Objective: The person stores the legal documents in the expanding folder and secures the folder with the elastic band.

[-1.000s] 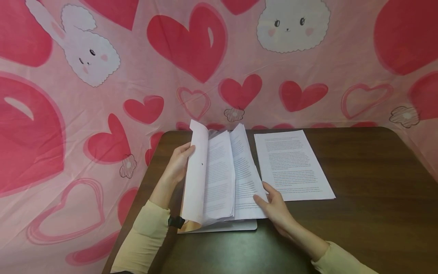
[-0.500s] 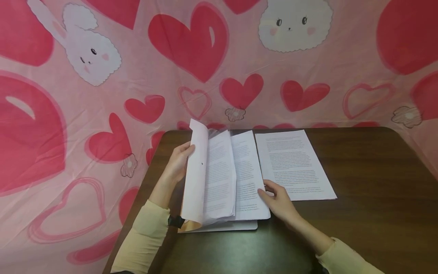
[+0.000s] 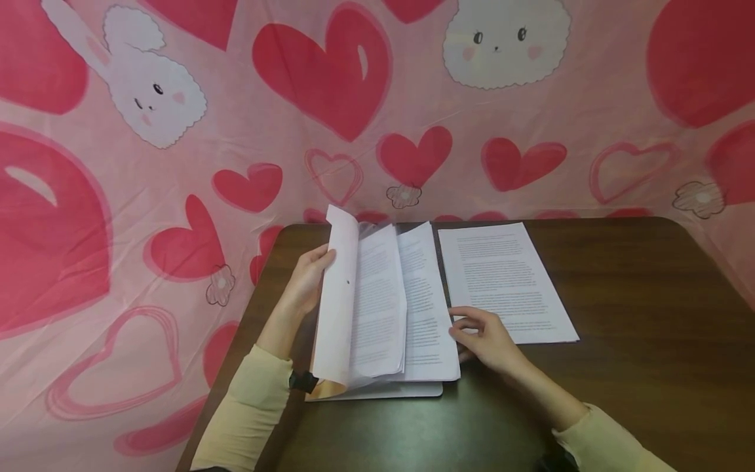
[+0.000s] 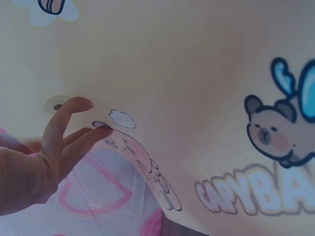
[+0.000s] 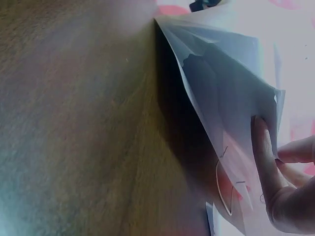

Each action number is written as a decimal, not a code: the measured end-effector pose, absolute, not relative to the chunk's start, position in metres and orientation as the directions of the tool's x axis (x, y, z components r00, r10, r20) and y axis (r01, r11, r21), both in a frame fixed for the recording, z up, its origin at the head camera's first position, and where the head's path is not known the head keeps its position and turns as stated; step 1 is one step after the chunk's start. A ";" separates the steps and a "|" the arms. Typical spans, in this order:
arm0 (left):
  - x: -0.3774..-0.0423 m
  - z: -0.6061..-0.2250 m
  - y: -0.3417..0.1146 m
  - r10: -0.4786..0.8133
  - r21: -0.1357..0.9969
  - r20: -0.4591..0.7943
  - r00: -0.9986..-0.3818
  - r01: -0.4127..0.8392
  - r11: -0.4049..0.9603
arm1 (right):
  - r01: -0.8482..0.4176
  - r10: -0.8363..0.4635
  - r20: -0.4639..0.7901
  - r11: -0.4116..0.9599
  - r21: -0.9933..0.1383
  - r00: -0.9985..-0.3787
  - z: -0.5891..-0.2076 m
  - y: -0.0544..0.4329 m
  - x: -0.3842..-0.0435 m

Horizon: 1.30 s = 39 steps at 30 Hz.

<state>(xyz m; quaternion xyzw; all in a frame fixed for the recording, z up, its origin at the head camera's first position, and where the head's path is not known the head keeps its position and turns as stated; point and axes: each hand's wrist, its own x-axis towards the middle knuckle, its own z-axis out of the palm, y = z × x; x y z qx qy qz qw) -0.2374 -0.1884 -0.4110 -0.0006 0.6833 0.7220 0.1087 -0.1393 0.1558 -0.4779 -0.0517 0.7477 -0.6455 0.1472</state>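
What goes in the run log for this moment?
left hand: holds folder cover up | right hand: pinches top sheet edge | loose page: flat on table

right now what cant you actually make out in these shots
- Printed text on the loose sheet: head view, too small to read.
- Left hand fingertips: head view, hidden behind the raised cover.
- Right hand grip on the page: head view, fingers partly under it; right wrist view blurred.
- Folder contents: covered by pages.
- Table: near edge cut off.
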 end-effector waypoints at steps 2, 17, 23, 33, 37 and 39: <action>-0.237 -0.411 -0.188 0.155 0.987 -0.147 -0.977 -0.155 -0.041 | 0.114 -0.279 -0.152 0.146 -0.983 -0.948 -0.477 0.154 -0.140; -0.237 -0.412 -0.186 0.157 0.986 -0.150 -0.976 -0.160 -0.052 | 0.081 -0.339 -0.107 0.090 -0.993 -0.935 -0.479 0.136 -0.147; -0.237 -0.413 -0.186 0.162 0.986 -0.145 -0.976 -0.155 -0.054 | 0.097 -0.332 -0.120 0.085 -0.992 -0.936 -0.482 0.126 -0.150; -0.237 -0.417 -0.186 0.171 0.987 -0.128 -0.977 -0.142 -0.073 | 0.059 -0.378 -0.096 0.108 -0.992 -0.921 -0.488 0.110 -0.154; -0.237 -0.417 -0.181 0.161 0.986 -0.128 -0.979 -0.143 -0.082 | 0.060 -0.360 -0.111 0.149 -0.987 -0.926 -0.487 0.109 -0.155; -0.236 -0.417 -0.180 0.153 0.987 -0.127 -0.980 -0.141 -0.082 | 0.062 -0.351 -0.116 0.162 -0.985 -0.929 -0.488 0.107 -0.156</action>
